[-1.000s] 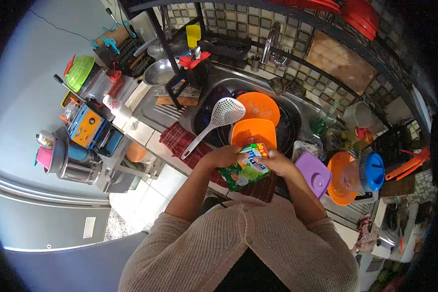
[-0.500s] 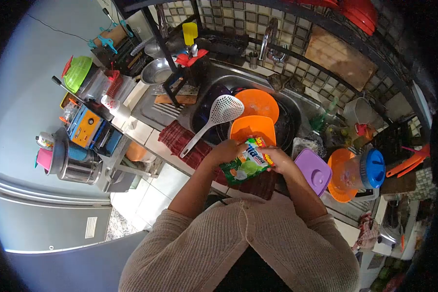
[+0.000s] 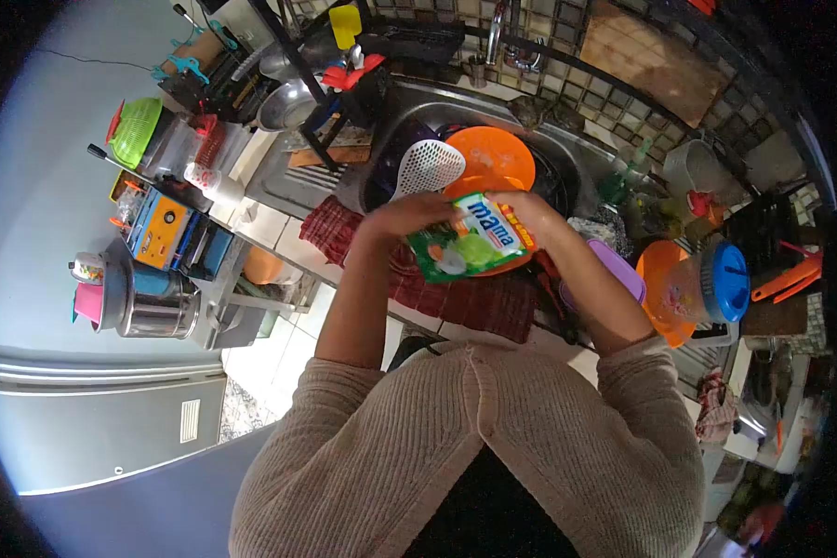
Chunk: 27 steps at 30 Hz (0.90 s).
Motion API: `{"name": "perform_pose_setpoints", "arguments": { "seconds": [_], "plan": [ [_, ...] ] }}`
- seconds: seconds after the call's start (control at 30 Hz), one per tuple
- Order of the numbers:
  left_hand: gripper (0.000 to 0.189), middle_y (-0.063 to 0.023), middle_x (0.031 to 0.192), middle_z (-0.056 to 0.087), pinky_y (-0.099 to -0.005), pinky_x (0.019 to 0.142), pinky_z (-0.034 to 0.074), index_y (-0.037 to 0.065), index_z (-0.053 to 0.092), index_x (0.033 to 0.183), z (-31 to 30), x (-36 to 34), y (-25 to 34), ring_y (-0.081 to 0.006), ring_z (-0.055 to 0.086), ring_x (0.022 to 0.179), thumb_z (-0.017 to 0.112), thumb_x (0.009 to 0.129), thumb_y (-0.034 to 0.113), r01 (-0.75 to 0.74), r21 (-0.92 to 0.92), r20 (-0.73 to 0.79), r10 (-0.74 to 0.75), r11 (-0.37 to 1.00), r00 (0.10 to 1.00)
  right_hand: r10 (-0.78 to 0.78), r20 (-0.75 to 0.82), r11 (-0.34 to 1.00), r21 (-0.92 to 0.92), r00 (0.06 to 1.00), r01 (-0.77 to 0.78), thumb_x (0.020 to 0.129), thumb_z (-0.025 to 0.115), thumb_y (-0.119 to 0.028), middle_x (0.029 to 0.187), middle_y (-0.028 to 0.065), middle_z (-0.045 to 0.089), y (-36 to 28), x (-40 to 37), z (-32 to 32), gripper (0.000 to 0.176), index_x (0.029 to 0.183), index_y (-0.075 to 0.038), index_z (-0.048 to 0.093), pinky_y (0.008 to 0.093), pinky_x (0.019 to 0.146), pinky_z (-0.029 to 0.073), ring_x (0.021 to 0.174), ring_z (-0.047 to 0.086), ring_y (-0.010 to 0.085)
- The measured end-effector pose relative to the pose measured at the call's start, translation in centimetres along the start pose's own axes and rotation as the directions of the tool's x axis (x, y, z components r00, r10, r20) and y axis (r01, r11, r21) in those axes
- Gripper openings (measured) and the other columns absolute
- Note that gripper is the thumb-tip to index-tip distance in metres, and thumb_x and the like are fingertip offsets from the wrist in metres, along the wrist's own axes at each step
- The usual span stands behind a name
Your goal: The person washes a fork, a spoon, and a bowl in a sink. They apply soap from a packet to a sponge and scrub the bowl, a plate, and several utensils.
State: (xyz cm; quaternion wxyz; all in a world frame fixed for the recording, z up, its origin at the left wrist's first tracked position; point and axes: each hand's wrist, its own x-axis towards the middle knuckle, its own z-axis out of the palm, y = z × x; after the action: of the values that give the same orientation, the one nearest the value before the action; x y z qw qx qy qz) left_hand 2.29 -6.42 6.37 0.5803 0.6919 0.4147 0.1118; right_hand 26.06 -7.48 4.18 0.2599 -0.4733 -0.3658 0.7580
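A green and white packet [image 3: 474,240] with "mama" printed on it is held between my two hands over the front of the sink. My left hand [image 3: 409,216] grips its left upper edge, and my right hand [image 3: 527,212] closes on its upper right side. Just beyond the packet are orange plastic pieces [image 3: 493,153] in the sink. A white slotted spoon [image 3: 431,166] lies by my left hand, its handle partly hidden. Under and in front of the packet, a dark red cloth [image 3: 465,302] lies along the counter edge.
A purple lid [image 3: 614,270], an orange plate [image 3: 662,270] and a container with a blue lid [image 3: 724,282] are on the right. The faucet [image 3: 496,37] stands behind the sink [image 3: 409,98]. Pots [image 3: 158,312] and a green colander [image 3: 136,132] are on the left.
Both hands have moved forward and up with the packet, which now shows more of its front. It covers most of the nearer orange piece and the spoon's handle. The camera view has shifted slightly.
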Motion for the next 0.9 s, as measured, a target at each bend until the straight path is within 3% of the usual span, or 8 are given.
{"name": "perform_pose_setpoints", "arguments": {
  "seconds": [0.1, 0.27, 0.37, 0.5, 0.67, 0.77, 0.83, 0.9],
  "plan": [
    [0.038, -0.0114, 0.1, 0.063, -0.0286, 0.084, 0.044, 0.001, 0.062, 0.107, -1.7, -1.4, 0.7, -0.0171, 0.058, 0.091, 0.052, 0.089, 0.033, -0.191, -0.036, -0.025, 0.19, 0.981, 0.981, 0.096, 0.054, 0.99, 0.102, 0.994, -0.101, 0.087, 0.056, -0.035, 0.094, 0.0111, 0.066, -2.3, -2.6, 1.3, 0.039, 0.106, 0.0, 0.058, 0.0309, 0.067, 0.055, 0.078, 0.065, 0.0174],
    [0.035, -0.0099, 0.102, 0.062, -0.0286, 0.085, 0.044, 0.002, 0.064, 0.101, -1.6, -0.6, 1.6, -0.019, 0.059, 0.092, 0.049, 0.091, 0.033, -0.051, -0.069, -0.054, 0.047, 0.996, 0.997, -0.047, 0.225, 0.994, -0.088, 0.973, 0.068, 0.084, 0.062, -0.037, 0.103, 0.0082, 0.063, -2.9, -3.6, 0.6, 0.046, 0.114, -0.004, 0.053, 0.0308, 0.076, 0.052, 0.089, 0.062, 0.0161],
    [0.035, -0.0092, 0.101, 0.061, -0.0305, 0.082, 0.047, 0.005, 0.062, 0.1, -0.8, 0.2, 2.3, -0.0202, 0.06, 0.089, 0.046, 0.093, 0.034, -0.059, -0.476, -0.009, 0.062, 0.877, 0.998, -0.21, 0.209, 0.958, -0.152, 0.955, 0.244, 0.081, 0.067, -0.036, 0.102, 0.0064, 0.062, -5.6, -5.6, -0.3, 0.048, 0.113, -0.002, 0.054, 0.0283, 0.077, 0.049, 0.086, 0.061, 0.015],
    [0.041, -0.0059, 0.087, 0.059, -0.0263, 0.062, 0.049, 0.001, 0.056, 0.101, -0.5, 1.8, -1.1, -0.0133, 0.058, 0.07, 0.046, 0.091, 0.04, -0.214, -0.694, -0.365, -0.08, 0.687, 0.928, -0.397, -0.027, 0.798, -0.504, 0.917, 0.331, 0.08, 0.065, -0.046, 0.091, 0.006, 0.065, -9.8, -9.4, -3.4, 0.05, 0.105, -0.002, 0.059, 0.0264, 0.074, 0.048, 0.079, 0.061, 0.0139],
    [0.048, -0.0077, 0.09, 0.057, -0.0265, 0.059, 0.052, 0.007, 0.043, 0.121, 2.6, 1.3, -6.1, -0.0139, 0.059, 0.081, 0.057, 0.085, 0.036, -0.065, -0.302, -0.5, -0.1, 0.951, 0.86, -0.558, -0.296, 0.706, -0.66, 0.775, 0.256, 0.085, 0.058, -0.044, 0.082, 0.0052, 0.065, -12.7, -8.8, -9.8, 0.043, 0.099, -0.004, 0.059, 0.0271, 0.063, 0.048, 0.073, 0.062, 0.0143],
    [0.058, -0.0114, 0.099, 0.057, -0.027, 0.059, 0.051, 0.009, 0.034, 0.13, 6.1, 0.4, -5.2, -0.0167, 0.058, 0.094, 0.06, 0.084, 0.032, -0.098, -0.304, -0.46, -0.056, 0.948, 0.886, -0.398, -0.413, 0.901, -0.346, 0.819, 0.264, 0.091, 0.05, -0.035, 0.086, 0.0104, 0.063, -12.7, -6.2, -13.3, 0.037, 0.108, -0.001, 0.051, 0.0286, 0.054, 0.047, 0.074, 0.064, 0.0195],
    [0.062, -0.0157, 0.112, 0.054, -0.0345, 0.064, 0.051, 0.009, 0.031, 0.133, 6.9, 2.8, -10.0, -0.0238, 0.056, 0.103, 0.061, 0.083, 0.031, -0.194, -0.154, -0.457, 0.104, 0.969, 0.883, -0.257, -0.537, 0.909, 0.149, 0.804, 0.39, 0.095, 0.041, -0.022, 0.096, 0.0191, 0.058, -11.7, -3.3, -15.4, 0.035, 0.121, 0.002, 0.039, 0.0284, 0.047, 0.048, 0.075, 0.065, 0.0252],
    [0.066, -0.0208, 0.118, 0.052, -0.0417, 0.075, 0.049, 0.008, 0.026, 0.136, 7.8, 2.7, -10.1, -0.033, 0.055, 0.106, 0.056, 0.085, 0.037, -0.261, 0.165, -0.479, 0.309, 0.951, 0.822, -0.288, -0.597, 0.881, 0.14, 0.748, 0.452, 0.096, 0.038, -0.018, 0.1, 0.0225, 0.054, -10.8, -2.2, -14.4, 0.036, 0.125, 0.003, 0.034, 0.0278, 0.048, 0.05, 0.074, 0.064, 0.0265]
  ]
}}
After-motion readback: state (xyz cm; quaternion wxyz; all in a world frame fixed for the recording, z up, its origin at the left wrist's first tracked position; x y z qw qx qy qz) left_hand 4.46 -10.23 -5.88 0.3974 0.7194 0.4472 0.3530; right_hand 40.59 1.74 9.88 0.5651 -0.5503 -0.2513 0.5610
